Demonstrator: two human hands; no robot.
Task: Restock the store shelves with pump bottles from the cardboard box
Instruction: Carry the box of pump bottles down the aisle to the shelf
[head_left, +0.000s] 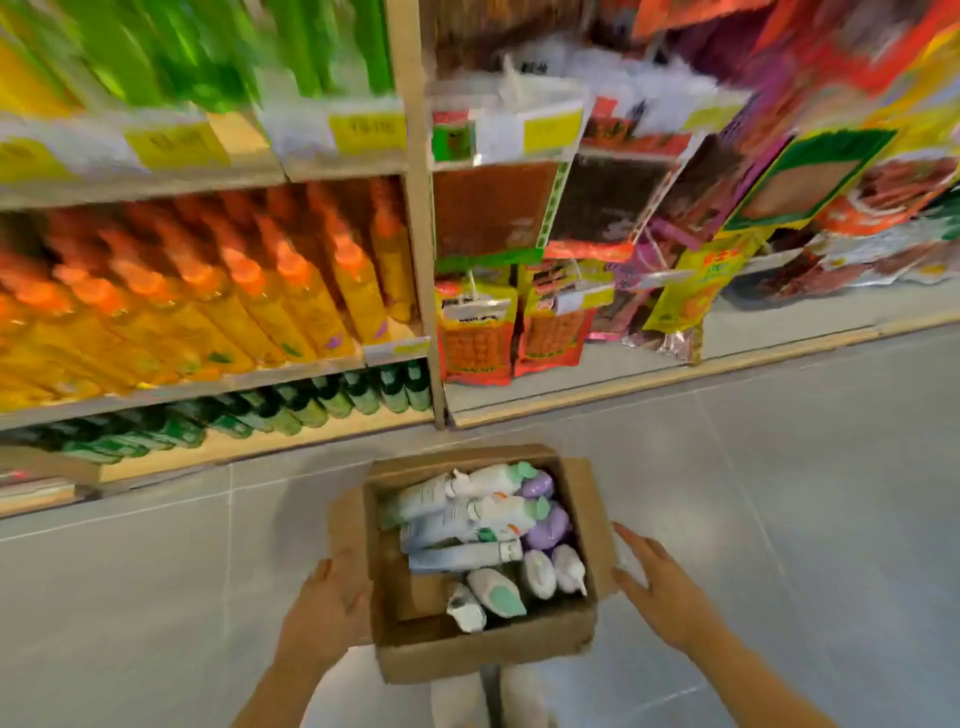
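The left side flap of the cardboard box (485, 647) is gripped by the left hand (327, 605), fingers closed on it. Pump bottles (483, 525) are piled inside, between both sets of fingers. The right hand (662, 587) is held spread, fingers apart, just beside the right flap.

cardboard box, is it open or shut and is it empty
Open and not empty. The cardboard box has its flaps folded outward, and white, green and purple pump bottles lie piled inside.
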